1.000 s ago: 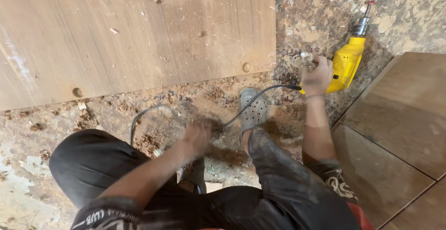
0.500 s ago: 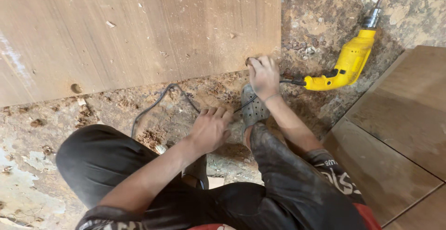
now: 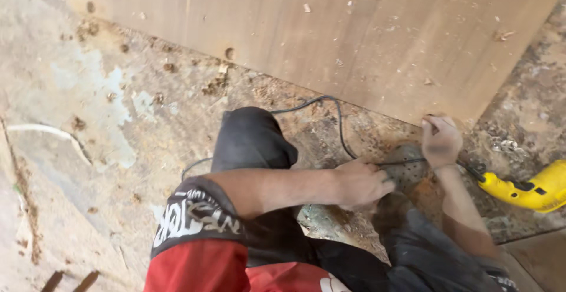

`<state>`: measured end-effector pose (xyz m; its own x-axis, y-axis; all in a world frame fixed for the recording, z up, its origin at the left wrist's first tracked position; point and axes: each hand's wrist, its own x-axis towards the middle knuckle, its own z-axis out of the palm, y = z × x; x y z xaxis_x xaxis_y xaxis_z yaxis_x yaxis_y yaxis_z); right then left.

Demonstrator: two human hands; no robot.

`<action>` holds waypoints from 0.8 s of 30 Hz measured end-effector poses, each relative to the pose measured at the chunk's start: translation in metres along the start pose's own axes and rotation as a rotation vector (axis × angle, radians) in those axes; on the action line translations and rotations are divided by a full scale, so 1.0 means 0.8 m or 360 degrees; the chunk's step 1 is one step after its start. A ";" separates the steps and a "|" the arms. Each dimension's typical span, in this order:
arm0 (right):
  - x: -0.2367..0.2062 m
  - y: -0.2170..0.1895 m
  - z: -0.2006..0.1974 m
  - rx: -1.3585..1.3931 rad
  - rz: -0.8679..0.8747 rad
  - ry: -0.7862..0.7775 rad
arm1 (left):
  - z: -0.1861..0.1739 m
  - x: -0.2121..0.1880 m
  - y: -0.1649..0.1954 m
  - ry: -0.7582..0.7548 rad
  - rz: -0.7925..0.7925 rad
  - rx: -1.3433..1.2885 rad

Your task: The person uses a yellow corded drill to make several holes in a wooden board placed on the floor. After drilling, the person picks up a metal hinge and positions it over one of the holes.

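Down on the dusty floor, left hand (image 3: 362,183) pinches the black cord (image 3: 339,128) — right hand's (image 3: 441,141) grip at the board (image 3: 365,38) edge unclear.

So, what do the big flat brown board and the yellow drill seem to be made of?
The big flat brown board looks like plywood or a similar wood sheet, bare and matt: faint grain, chips and sawdust on it. The yellow drill seems to have a moulded plastic body, smooth with a slight shine.

Drill (image 3: 530,190) lies right of the right hand (image 3: 441,141), board (image 3: 354,32) beyond.
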<state>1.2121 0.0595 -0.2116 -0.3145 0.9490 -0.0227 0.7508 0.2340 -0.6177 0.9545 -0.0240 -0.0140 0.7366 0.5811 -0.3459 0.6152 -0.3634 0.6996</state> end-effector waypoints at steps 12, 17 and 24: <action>0.033 0.011 -0.047 -0.0162 -0.0251 -0.0554 | 0.023 -0.012 -0.030 -0.0278 -0.0523 -0.0419; -0.041 0.050 -0.132 -0.0067 0.0607 0.0182 | -0.006 -0.048 0.004 -0.0341 -0.0214 0.0004; -0.083 0.078 -0.176 -0.0273 0.0641 0.0224 | -0.014 -0.040 0.008 -0.0630 -0.0211 0.0207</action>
<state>1.3612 0.0407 -0.1380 0.0954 0.9882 -0.1199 0.8860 -0.1392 -0.4422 0.9319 -0.0366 0.0085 0.6841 0.3140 -0.6583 0.7234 -0.4076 0.5573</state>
